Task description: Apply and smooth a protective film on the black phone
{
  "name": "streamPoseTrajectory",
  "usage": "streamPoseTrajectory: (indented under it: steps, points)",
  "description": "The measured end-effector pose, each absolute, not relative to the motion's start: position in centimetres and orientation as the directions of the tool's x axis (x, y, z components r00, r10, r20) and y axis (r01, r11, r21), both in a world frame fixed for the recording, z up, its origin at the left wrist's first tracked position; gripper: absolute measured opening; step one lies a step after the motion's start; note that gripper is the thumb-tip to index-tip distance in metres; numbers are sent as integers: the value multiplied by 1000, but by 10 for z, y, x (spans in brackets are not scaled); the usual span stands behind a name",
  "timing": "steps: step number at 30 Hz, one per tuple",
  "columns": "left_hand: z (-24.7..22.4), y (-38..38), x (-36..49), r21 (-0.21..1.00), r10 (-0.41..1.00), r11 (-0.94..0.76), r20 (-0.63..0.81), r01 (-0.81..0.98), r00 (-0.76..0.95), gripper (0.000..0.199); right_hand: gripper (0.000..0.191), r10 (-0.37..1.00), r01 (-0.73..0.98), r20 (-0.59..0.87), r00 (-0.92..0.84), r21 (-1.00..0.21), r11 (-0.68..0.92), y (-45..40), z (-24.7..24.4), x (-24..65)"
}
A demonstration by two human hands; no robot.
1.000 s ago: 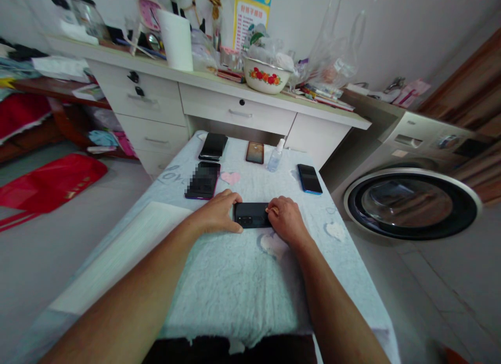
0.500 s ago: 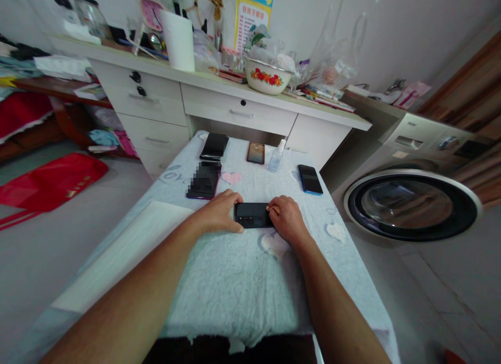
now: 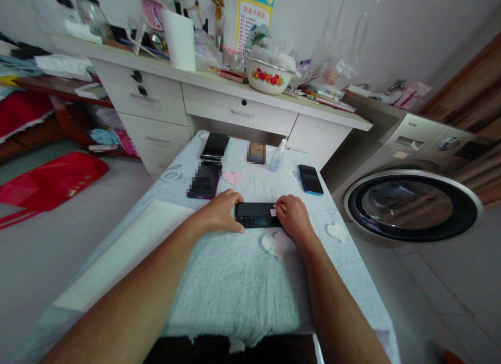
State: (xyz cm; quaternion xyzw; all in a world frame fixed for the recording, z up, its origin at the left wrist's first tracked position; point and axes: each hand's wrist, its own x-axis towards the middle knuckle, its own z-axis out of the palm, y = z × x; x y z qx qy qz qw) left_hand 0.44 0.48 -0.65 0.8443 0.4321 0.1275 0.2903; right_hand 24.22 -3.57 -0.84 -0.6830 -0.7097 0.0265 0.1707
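Note:
A dark phone (image 3: 257, 214) lies crosswise on the cloth-covered table with its back and camera block up. My left hand (image 3: 224, 213) grips its left end, the thumb on the near edge and the fingers on the far edge. Over the phone's right end my right hand (image 3: 293, 216) is closed, its fingers curled down onto the back. A small pale patch (image 3: 273, 213) shows beside those fingertips; whether it is held or is part of the phone I cannot tell.
Around the far part of the table lie a purple-edged phone (image 3: 205, 180), a black phone-like stack (image 3: 215, 146), a brown phone or case (image 3: 256, 153), a clear spray bottle (image 3: 277, 157) and a blue-edged phone (image 3: 310, 179). A white strip (image 3: 129, 254) lies at left. A washing machine (image 3: 410, 160) stands right.
My right hand has slid a little to the right along the phone's back, so more of the back shows and the pale patch appears. My left hand stays at the left end.

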Motion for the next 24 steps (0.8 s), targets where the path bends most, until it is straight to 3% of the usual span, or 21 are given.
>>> streamPoseTrajectory:
  steps: [13, 24]
  points:
    - [-7, 5, 5, 604, 804, -458, -32, 652, 594, 59, 16, 984, 972, 163, 72, -231, -33, -38, -4, 250]
    - [-9, 5, 5, 593, 809, -467, -15, 656, 588, 59, 14, 989, 977, 143, -41, -200, 69, -45, -1, 232]
